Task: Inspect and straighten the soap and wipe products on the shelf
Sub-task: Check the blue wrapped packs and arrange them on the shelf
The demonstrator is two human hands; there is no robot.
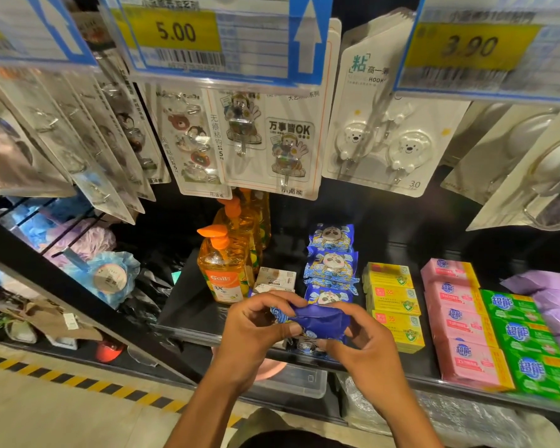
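Observation:
A blue panda-print wipe pack (320,320) is held up in front of the black shelf (194,305), its plain blue back turned to me. My left hand (256,331) pinches its left end and my right hand (366,344) grips its right side. Behind it a row of the same panda wipe packs (332,266) runs to the back of the shelf. To the right stand yellow soap boxes (393,299), pink soap boxes (456,315) and green soap boxes (524,337) in rows.
Orange pump bottles (227,263) and small white boxes (275,279) stand left of the wipes. Purple packs (553,295) lie at far right. Hook cards (272,140) and price tags (207,37) hang overhead. Left rack holds bath sponges (104,273). Floor has a striped line (78,381).

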